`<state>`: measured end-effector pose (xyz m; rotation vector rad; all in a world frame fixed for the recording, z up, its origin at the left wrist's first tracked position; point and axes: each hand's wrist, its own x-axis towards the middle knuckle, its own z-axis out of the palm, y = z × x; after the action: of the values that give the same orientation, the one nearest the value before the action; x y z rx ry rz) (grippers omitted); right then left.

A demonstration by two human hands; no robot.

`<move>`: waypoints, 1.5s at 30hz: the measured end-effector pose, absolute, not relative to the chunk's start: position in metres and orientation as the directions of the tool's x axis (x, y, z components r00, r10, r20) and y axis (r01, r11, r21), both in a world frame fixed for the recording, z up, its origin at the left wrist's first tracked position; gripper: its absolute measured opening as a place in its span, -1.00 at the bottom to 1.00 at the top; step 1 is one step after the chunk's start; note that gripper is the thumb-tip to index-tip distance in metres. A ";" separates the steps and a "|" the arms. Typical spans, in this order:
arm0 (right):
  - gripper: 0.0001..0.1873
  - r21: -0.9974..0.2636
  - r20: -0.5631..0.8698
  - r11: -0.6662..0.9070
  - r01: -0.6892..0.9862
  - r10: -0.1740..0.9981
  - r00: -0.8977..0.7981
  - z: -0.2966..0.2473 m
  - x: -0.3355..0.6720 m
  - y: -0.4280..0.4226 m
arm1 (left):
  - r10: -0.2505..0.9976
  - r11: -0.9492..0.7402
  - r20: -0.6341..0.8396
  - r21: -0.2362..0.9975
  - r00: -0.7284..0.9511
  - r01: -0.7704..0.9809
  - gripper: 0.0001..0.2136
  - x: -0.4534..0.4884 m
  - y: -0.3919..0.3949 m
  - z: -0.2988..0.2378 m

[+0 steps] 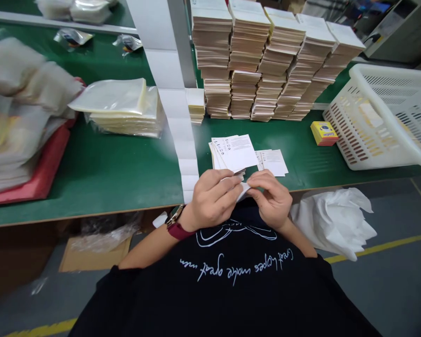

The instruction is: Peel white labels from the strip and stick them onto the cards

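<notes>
My left hand (212,199) and my right hand (272,199) meet just in front of my chest, at the near edge of the green table (119,173). Both hands are closed on a small white paper piece (243,189) pinched between their fingertips. My left hand also holds a fan of white printed cards (233,152) that stick up over the table. A few more white cards (273,161) lie flat on the table behind my right hand. A long strip of white labels (182,135) runs down the table to my left hand.
Tall stacks of cards (266,61) stand at the back. A white plastic basket (386,117) sits at the right beside a small yellow box (323,133). Clear bags (122,107) and a red tray (45,168) with packets lie left. Crumpled white wrapping (333,220) hangs below the table edge.
</notes>
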<state>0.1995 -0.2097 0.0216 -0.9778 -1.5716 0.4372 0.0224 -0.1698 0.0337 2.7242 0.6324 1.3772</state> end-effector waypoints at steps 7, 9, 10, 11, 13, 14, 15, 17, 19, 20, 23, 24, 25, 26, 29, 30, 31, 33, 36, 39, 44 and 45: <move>-0.87 -0.619 0.779 0.632 0.467 0.570 0.261 0.033 0.205 -0.202 | 0.481 -0.871 0.730 0.336 0.485 0.358 -0.91 0.028 -0.164 0.031; -0.89 -0.690 0.724 0.583 0.430 0.574 0.383 0.037 0.212 -0.189 | 0.470 -0.870 0.739 0.298 0.482 0.392 -0.92 0.027 -0.158 0.027; -0.90 -0.731 0.683 0.543 0.414 0.597 0.421 0.039 0.216 -0.181 | 0.454 -0.876 0.743 0.269 0.492 0.401 -0.92 0.027 -0.155 0.024; -0.90 -0.773 0.633 0.493 0.400 0.642 0.433 0.039 0.220 -0.172 | 0.433 -0.884 0.744 0.239 0.509 0.403 -0.91 0.026 -0.152 0.021; -0.90 -0.842 0.515 0.372 0.391 0.772 0.373 0.038 0.223 -0.153 | 0.397 -0.899 0.735 0.190 0.549 0.396 -0.89 0.026 -0.147 0.014; -0.90 -0.862 0.450 0.312 0.399 0.834 0.321 0.037 0.223 -0.146 | 0.388 -0.902 0.731 0.177 0.561 0.393 -0.88 0.027 -0.145 0.011; -0.89 -0.874 0.389 0.260 0.411 0.881 0.269 0.035 0.223 -0.139 | 0.382 -0.904 0.729 0.169 0.568 0.392 -0.87 0.027 -0.143 0.008; -0.90 -0.878 0.304 0.188 0.440 0.929 0.210 0.033 0.219 -0.131 | 0.376 -0.905 0.732 0.159 0.568 0.394 -0.87 0.028 -0.142 0.004; -0.90 -0.875 0.272 0.160 0.457 0.944 0.189 0.032 0.215 -0.128 | 0.371 -0.907 0.738 0.156 0.564 0.392 -0.87 0.028 -0.142 0.001; -0.91 -0.874 0.265 0.153 0.462 0.946 0.188 0.032 0.213 -0.128 | 0.370 -0.907 0.740 0.156 0.562 0.391 -0.88 0.028 -0.142 0.000; -0.91 -0.865 0.247 0.127 0.485 0.950 0.193 0.032 0.211 -0.129 | 0.369 -0.906 0.754 0.161 0.544 0.392 -0.89 0.027 -0.142 -0.002; -0.91 -0.860 0.241 0.119 0.495 0.952 0.189 0.031 0.211 -0.129 | 0.370 -0.905 0.759 0.163 0.536 0.393 -0.89 0.027 -0.142 -0.002; -0.91 -0.851 0.240 0.117 0.511 0.953 0.182 0.031 0.210 -0.129 | 0.371 -0.904 0.761 0.165 0.532 0.394 -0.90 0.027 -0.142 -0.002; -0.91 -0.836 0.247 0.119 0.536 0.953 0.174 0.030 0.210 -0.130 | 0.374 -0.903 0.760 0.168 0.532 0.396 -0.90 0.027 -0.142 -0.002; -0.91 -0.721 0.293 0.134 0.680 0.948 0.124 0.030 0.208 -0.131 | 0.383 -0.900 0.739 0.163 0.554 0.405 -0.91 0.028 -0.142 -0.002; -0.91 -0.668 0.303 0.129 0.733 0.947 0.110 0.030 0.209 -0.131 | 0.381 -0.900 0.736 0.157 0.559 0.407 -0.91 0.028 -0.142 -0.002; -0.87 -0.620 0.306 0.110 0.776 0.946 0.110 0.031 0.211 -0.131 | 0.377 -0.901 0.736 0.151 0.562 0.407 -0.92 0.028 -0.142 -0.002; -0.65 -0.580 0.299 0.034 0.814 0.938 0.174 0.031 0.217 -0.130 | 0.370 -0.903 0.739 0.143 0.563 0.405 -0.92 0.028 -0.142 -0.001; -0.56 -0.701 0.215 -0.031 0.712 0.943 0.253 0.026 0.229 -0.125 | 0.375 -0.903 0.736 0.152 0.564 0.402 -0.91 0.028 -0.141 -0.002; -0.71 -0.892 0.082 0.010 0.451 0.987 0.140 0.018 0.233 -0.121 | 0.381 -0.903 0.736 0.165 0.560 0.398 -0.90 0.028 -0.141 -0.003; -0.74 -0.963 0.066 0.032 0.268 0.990 0.121 0.011 0.225 -0.122 | 0.373 -0.903 0.751 0.159 0.544 0.399 -0.90 0.029 -0.141 -0.006; -0.78 -0.952 0.091 0.044 0.304 0.986 0.142 0.011 0.226 -0.124 | 0.368 -0.905 0.754 0.155 0.544 0.397 -0.90 0.030 -0.141 -0.006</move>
<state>0.2256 -0.1239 0.0105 -1.4443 -1.3377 0.8831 0.0296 -0.1409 -0.0062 2.7899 0.6913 1.3502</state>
